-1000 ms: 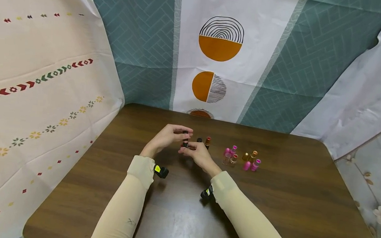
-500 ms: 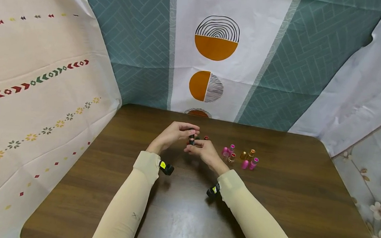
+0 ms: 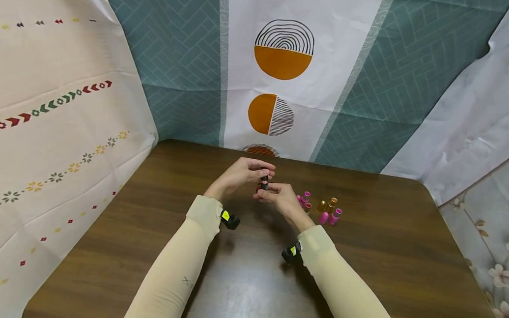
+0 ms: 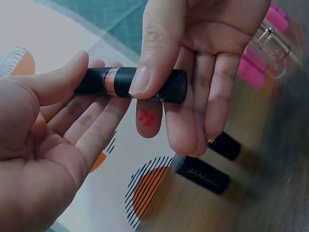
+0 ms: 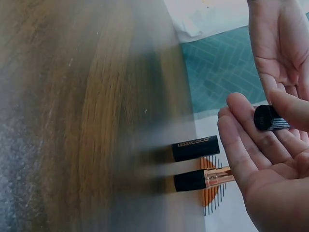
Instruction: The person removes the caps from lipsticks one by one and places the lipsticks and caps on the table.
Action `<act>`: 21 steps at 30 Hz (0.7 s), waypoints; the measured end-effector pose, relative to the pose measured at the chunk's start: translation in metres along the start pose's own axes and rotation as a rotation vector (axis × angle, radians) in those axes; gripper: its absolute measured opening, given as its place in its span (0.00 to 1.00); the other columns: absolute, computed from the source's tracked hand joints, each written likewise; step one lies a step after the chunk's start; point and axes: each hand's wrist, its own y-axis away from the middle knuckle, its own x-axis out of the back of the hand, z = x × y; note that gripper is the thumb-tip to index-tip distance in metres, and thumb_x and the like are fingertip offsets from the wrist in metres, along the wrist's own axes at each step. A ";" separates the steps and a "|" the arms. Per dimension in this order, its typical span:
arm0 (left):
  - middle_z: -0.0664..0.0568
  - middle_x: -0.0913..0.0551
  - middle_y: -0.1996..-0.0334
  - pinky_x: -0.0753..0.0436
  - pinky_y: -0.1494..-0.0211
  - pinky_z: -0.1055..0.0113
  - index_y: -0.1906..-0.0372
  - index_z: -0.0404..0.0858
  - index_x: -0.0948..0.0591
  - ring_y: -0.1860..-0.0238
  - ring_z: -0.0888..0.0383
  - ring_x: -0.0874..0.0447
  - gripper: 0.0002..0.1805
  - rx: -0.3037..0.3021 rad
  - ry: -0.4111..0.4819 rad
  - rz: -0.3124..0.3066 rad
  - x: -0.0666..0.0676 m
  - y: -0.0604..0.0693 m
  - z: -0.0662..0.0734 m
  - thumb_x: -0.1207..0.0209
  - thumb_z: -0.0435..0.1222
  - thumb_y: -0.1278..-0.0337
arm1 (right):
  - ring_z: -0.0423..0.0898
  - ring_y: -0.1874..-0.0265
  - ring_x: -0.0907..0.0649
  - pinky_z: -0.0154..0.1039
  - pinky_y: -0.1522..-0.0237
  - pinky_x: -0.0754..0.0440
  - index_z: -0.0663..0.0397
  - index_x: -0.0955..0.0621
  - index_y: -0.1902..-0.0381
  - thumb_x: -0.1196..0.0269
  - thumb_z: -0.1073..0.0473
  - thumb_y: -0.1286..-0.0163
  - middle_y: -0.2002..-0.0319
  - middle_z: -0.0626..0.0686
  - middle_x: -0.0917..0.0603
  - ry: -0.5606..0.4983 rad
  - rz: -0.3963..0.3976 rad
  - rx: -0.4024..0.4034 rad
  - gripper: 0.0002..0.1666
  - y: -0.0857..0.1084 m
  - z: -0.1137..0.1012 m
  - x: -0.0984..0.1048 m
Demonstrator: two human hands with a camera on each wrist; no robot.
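Both hands hold one slim black lipstick tube [image 4: 111, 81] with a clear pinkish band near its middle. My left hand [image 3: 246, 174] grips one end between thumb and fingers. The other end is pinched by my right hand [image 3: 280, 199], its thumb on the lettered black part; a red smear marks one of its fingers in the left wrist view. Beyond the hands, a lettered black cap [image 5: 197, 148] stands on the table beside a black lipstick base [image 5: 190, 181] with a copper-gold collar. In the head view the hands mostly hide these two.
To the right on the brown wooden table [image 3: 385, 257] stand a pink lipstick [image 3: 335, 216] with its pink cap [image 3: 324, 217], a gold lipstick [image 3: 332, 204] with its gold cap [image 3: 321, 206], and another pink lipstick [image 3: 306, 197]. A patterned cloth [image 3: 282, 82] hangs behind.
Both hands have moved right and slightly farther away with the tube, now covering the standing black pieces in the head view. The grip looks the same. The head view has turned slightly right.
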 end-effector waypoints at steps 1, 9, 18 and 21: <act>0.35 0.15 0.42 0.24 0.31 0.47 0.36 0.30 0.19 0.42 0.47 0.14 0.19 -0.001 0.000 0.004 -0.002 -0.001 0.000 0.41 0.35 0.24 | 0.57 0.53 0.11 0.55 0.41 0.18 0.80 0.20 0.44 0.38 0.66 0.23 0.56 0.68 0.11 0.008 0.012 0.001 0.19 0.001 0.000 0.000; 0.41 0.12 0.49 0.20 0.34 0.55 0.38 0.31 0.17 0.45 0.50 0.13 0.17 -0.005 0.019 0.090 -0.016 -0.006 0.001 0.41 0.34 0.24 | 0.59 0.54 0.11 0.53 0.43 0.16 0.75 0.16 0.47 0.35 0.62 0.24 0.63 0.60 0.09 0.078 0.137 -0.031 0.18 0.009 -0.003 -0.001; 0.36 0.12 0.49 0.19 0.35 0.55 0.40 0.31 0.15 0.48 0.48 0.12 0.16 0.007 -0.003 0.152 -0.025 -0.012 0.011 0.39 0.33 0.26 | 0.59 0.55 0.10 0.57 0.45 0.17 0.68 0.11 0.53 0.31 0.63 0.28 0.65 0.57 0.08 0.170 0.258 -0.061 0.13 0.013 0.004 0.000; 0.36 0.13 0.46 0.20 0.34 0.53 0.39 0.32 0.15 0.45 0.48 0.13 0.16 -0.023 -0.029 0.170 -0.026 -0.015 0.015 0.39 0.34 0.26 | 0.58 0.55 0.10 0.54 0.45 0.16 0.68 0.12 0.52 0.31 0.63 0.28 0.64 0.57 0.08 0.159 0.269 -0.063 0.13 0.015 0.007 0.001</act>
